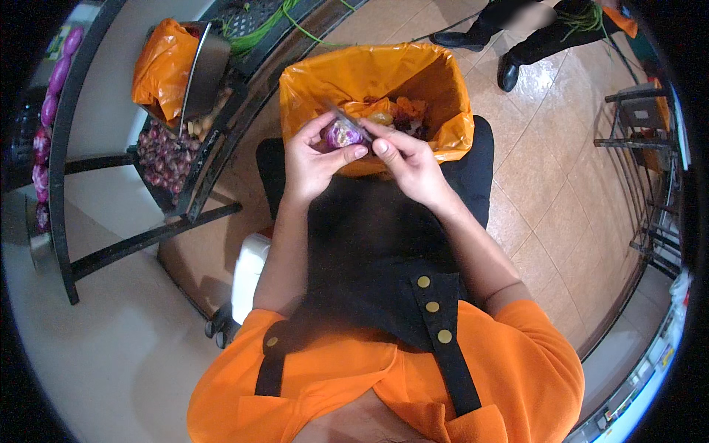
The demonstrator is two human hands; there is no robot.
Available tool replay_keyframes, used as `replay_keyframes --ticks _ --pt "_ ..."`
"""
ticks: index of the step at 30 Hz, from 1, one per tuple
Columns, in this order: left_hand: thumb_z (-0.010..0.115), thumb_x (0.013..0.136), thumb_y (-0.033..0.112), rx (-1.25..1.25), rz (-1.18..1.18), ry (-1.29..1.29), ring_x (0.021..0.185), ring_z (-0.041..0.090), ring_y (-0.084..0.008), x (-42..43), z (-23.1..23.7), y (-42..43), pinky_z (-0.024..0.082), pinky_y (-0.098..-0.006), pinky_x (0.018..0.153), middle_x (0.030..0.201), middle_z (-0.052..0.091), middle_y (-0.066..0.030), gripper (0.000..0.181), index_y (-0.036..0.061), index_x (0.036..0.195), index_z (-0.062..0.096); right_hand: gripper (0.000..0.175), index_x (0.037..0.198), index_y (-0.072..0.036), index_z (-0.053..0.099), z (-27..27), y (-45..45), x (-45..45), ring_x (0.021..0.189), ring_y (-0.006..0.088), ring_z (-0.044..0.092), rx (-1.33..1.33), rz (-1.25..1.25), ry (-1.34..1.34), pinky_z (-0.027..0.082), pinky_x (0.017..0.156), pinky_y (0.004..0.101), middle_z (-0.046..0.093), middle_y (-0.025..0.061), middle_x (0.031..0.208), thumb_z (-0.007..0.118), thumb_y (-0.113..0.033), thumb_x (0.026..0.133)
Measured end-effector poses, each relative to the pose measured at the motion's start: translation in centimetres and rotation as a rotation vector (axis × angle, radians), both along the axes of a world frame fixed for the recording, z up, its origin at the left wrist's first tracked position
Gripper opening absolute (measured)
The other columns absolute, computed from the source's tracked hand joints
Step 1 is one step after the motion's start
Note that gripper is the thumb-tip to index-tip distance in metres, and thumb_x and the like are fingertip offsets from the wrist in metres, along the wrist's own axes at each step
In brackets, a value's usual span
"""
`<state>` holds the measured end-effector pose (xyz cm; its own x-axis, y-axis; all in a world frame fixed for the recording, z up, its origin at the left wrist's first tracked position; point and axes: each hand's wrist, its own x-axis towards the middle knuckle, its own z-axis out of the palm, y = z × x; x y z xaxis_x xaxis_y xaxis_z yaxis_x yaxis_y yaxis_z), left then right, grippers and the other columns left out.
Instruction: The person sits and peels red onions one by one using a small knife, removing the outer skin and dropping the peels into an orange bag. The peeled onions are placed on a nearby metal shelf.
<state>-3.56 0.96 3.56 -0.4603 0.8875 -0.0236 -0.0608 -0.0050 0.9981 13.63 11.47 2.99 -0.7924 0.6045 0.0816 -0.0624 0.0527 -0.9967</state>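
Between the thumb and fingers of my left hand [313,160] is a purple onion [342,134], its top pale and partly stripped. My right hand [412,163] grips a small knife [353,123], its blade against the onion's upper side; the handle is mostly hidden by my fingers. Both hands are above the near rim of a bin lined with an orange plastic bag [343,69], which stands between my knees. Inside the bag lie scraps of peel [410,111], purple and orange-brown, partly covered by my hands.
To the left, a black rack holds a crate of small red onions [166,158] and a metal container [207,72] with an orange bag [163,69]. Green stalks [260,39] hang above. Another person's legs [498,33] stand at the far right on the tiled floor [543,183]. A metal rack [637,144] lines the right.
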Motion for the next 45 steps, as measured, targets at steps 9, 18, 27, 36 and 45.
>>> replay_keyframes --ticks 9,18,27,36,45 --pt "0.077 0.080 -0.003 0.168 -0.078 -0.224 0.119 0.061 -0.0222 -0.6 0.9 -0.1 0.048 -0.0361 0.105 0.127 0.063 -0.0145 0.068 -0.0079 0.141 0.047 0.039 0.139 -0.005 0.061 -3.8 1.8 -0.6 0.066 0.0052 0.052 -0.243 -0.136 -0.096 0.042 0.060 0.0225 0.068 -0.0010 0.093 0.053 -0.027 0.108" --pt "0.058 0.096 0.014 0.375 -0.067 -1.111 0.139 0.045 -0.0432 -0.7 0.1 -0.1 0.039 -0.0510 0.118 0.140 0.054 -0.0288 0.051 -0.0116 0.139 0.046 0.042 0.141 -0.005 0.059 -3.2 0.6 -1.3 0.056 0.0016 0.041 -0.383 -0.244 0.026 0.034 0.049 0.0209 0.052 -0.0078 0.070 0.053 -0.030 0.108" --pt "0.058 0.103 0.035 0.241 0.026 -1.187 0.116 0.065 -0.0286 -1.1 -3.2 -0.4 0.051 -0.0462 0.105 0.128 0.066 -0.0159 0.042 -0.0006 0.126 0.060 0.041 0.139 -0.003 0.058 -4.2 1.7 -0.7 0.060 0.0050 0.045 -0.283 -0.342 0.034 0.036 0.053 0.0225 0.063 0.0002 0.093 0.053 -0.029 0.107" --pt "0.061 0.099 0.020 0.195 0.197 -0.815 0.115 0.063 -0.0256 0.9 -3.4 0.5 0.050 -0.0438 0.103 0.132 0.064 -0.0122 0.037 0.0007 0.131 0.059 0.071 0.154 0.000 0.031 -0.4 -0.5 -0.3 0.106 0.0386 0.070 -0.015 -0.046 -0.270 0.053 0.093 0.0418 0.062 0.0350 0.125 0.062 -0.034 0.101" --pt "0.059 0.099 0.015 0.174 0.174 -0.755 0.117 0.062 -0.0213 1.0 -2.8 0.3 0.050 -0.0392 0.103 0.128 0.065 -0.0120 0.034 0.0000 0.129 0.061 0.045 0.145 -0.003 0.051 -0.5 -1.0 -1.7 0.121 0.0355 0.064 0.160 -0.044 -0.089 0.050 0.101 0.0404 0.064 0.0243 0.131 0.055 -0.025 0.105"
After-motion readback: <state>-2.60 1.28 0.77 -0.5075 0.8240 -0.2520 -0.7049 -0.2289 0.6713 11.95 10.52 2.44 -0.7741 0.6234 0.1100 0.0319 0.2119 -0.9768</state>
